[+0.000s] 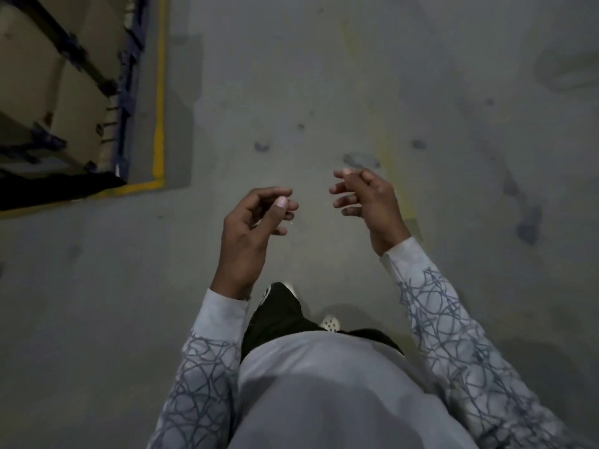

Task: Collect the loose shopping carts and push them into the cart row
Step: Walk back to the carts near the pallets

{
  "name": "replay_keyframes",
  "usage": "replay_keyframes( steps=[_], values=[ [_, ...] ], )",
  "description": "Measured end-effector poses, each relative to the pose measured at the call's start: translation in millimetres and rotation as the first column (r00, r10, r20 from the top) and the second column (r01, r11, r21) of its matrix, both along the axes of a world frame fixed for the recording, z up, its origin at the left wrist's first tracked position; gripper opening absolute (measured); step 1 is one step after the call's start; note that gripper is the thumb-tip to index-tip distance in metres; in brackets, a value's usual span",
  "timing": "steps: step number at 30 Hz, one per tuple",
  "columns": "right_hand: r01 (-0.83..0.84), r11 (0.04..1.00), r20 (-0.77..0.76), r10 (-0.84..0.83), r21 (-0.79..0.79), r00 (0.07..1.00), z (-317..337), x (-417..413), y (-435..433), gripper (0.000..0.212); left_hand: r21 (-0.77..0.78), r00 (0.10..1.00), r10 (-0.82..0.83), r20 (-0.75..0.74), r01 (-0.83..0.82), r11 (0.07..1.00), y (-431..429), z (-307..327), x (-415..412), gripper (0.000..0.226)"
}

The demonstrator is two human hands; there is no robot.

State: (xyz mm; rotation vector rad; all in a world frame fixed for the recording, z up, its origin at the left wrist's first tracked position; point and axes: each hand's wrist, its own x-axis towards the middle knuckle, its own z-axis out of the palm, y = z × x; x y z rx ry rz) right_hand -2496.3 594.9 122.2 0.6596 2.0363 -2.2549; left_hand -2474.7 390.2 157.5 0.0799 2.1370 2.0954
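Grey concrete floor [97, 286] with dark stains lies under me, and closest to me I see my grey shirt [324, 390], a black trouser leg [278, 314] and the toe of a light shoe [330, 323] set forward. A little further out, both my arms in patterned sleeves [453, 335] are lifted in front of my body. My left hand [249, 228] has its fingers loosely curled, the thumb near the forefinger, and it holds nothing. My right hand [369, 202] is the same: fingers half bent and relaxed, nothing in it. The two hands are near each other but do not touch. Beyond the right hand a faint yellow stripe [385, 150] runs away from me on the floor. Far on the left a bright yellow line [158, 92] makes a corner around a dark blue rack [129, 63] loaded with cardboard boxes [39, 76]. No shopping cart and no cart row is in view, so I cannot say which way a cart points or how its long axis lies. I judge that I am between carts, walking to look for a loose one. The next move calls for lifting my look to find a cart, coming behind it to the handle side, and closing both hands on the bar.
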Motion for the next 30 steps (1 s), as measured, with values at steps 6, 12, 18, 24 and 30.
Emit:
replay_keyframes(
  steps=[6,12,18,24,30],
  values=[
    [-0.04,0.999,-0.174,0.039,0.001,0.984,32,-169,30,0.021,-0.008,0.999,0.028,0.031,-0.028,1.0,38,-38,-167,0.021],
    [-0.031,0.999,-0.223,0.022,-0.034,0.974,78,-324,62,0.019,-0.01,0.986,0.015,0.165,-0.013,1.0,79,-84,-387,0.017],
    [0.026,1.0,-0.339,-0.025,-0.001,0.941,136,-439,101,0.021,-0.112,0.93,-0.005,0.366,0.049,0.992,120,-120,-574,0.019],
    [0.108,0.99,-0.397,-0.063,0.091,0.916,125,-591,150,0.021,-0.135,0.91,-0.016,0.414,0.079,0.988,167,-152,-732,0.019],
    [0.089,0.991,-0.261,-0.059,0.103,0.964,37,-811,221,0.016,-0.102,0.943,0.022,0.332,0.013,0.995,230,-147,-908,0.017]
  ],
)
